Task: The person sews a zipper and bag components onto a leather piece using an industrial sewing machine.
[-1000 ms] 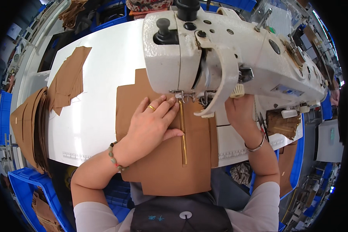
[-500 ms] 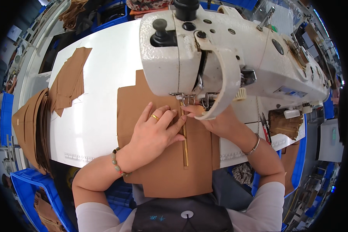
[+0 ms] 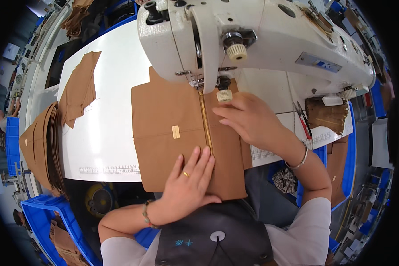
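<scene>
Under the needle end of a white sewing machine (image 3: 181,40) lies a brown fabric panel (image 3: 159,159). A narrow gold strip that looks like a zip (image 3: 207,126) runs down the panel from the presser foot (image 3: 197,82). My left hand (image 3: 188,184) rests flat on the panel, fingers spread, its tips beside the strip's lower end. To the right of the strip, my right hand (image 3: 248,119) hovers over or touches the fabric with its fingers extended, close to a cream knob (image 3: 224,95). I see nothing in either hand. A small pale tag (image 3: 176,132) shows on the panel.
Brown cut pieces (image 3: 80,88) lie on the white table at left, beside a hanging stack of brown panels (image 3: 40,146). Red-handled scissors (image 3: 304,122) and a frayed brown bundle (image 3: 327,114) are at right. Blue bins (image 3: 44,204) flank the table.
My left hand has slid down toward me, uncovering the tag and more of the strip. My right hand has drawn back from the presser foot. The machine sits higher and further left in view.
</scene>
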Tool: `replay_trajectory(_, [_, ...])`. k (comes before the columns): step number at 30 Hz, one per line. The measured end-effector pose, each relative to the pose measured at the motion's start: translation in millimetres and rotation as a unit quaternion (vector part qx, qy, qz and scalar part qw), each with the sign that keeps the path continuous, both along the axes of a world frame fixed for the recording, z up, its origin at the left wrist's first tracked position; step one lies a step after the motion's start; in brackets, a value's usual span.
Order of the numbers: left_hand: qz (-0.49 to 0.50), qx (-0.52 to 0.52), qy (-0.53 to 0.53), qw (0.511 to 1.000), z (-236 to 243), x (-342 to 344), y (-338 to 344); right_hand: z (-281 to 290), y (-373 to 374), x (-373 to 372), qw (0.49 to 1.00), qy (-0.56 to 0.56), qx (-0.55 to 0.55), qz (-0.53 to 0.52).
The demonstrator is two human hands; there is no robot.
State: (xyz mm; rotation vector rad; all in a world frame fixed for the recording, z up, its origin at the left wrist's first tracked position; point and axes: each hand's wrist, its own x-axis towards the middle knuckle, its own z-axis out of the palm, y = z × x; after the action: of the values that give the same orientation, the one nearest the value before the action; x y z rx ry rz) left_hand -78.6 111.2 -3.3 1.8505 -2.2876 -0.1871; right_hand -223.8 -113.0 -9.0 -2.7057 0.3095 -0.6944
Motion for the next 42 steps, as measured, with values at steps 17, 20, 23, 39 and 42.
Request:
replay_trajectory(17, [0.185, 0.116, 0.437, 0.873, 20, 36, -13, -29, 94, -43, 0.992, -0.105, 0.01, 0.063])
replay_trajectory(20, [0.175, 0.103, 0.419, 0.885, 19, 35, -10, -30, 99, -33, 0.996, -0.057, -0.018, 0.069])
replay_trajectory(23, [0.191, 0.111, 0.412, 0.884, 20, 34, -7, -32, 99, -29, 0.994, -0.084, -0.042, 0.056])
replay_trajectory(39, [0.181, 0.099, 0.434, 0.877, 14, 35, -3, -42, 99, -39, 0.992, -0.085, -0.072, 0.054])
replay_trajectory(42, [0.098, -0.007, 0.393, 0.914, 11, 30, -1, -45, 106, -49, 0.995, -0.061, -0.053, 0.064])
